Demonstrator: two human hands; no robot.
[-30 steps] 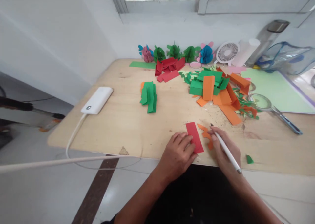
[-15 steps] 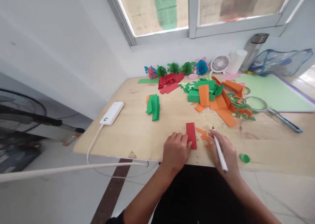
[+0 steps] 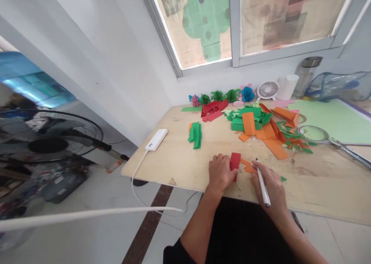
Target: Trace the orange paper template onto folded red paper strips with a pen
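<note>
My left hand is at the table's front edge, fingers curled at the left side of a red paper strip and thumb across its lower part. The strip's upper end shows; its lower left is covered. My right hand grips a white pen, its dark tip pointing up and away from me. Between the hands lie orange paper scraps, partly hidden by the right fingers. A small green paper piece shows just past the right hand.
Folded green strips lie left of centre, red strips behind. Green and orange paper is heaped right of centre beside scissors. Paper figures, a small fan and a bottle line the wall. A power bank trails a cable.
The view has swung left and up. My left thumb and fingers have closed further over the red strip, which looks tilted now. The pen stays in my right hand.
</note>
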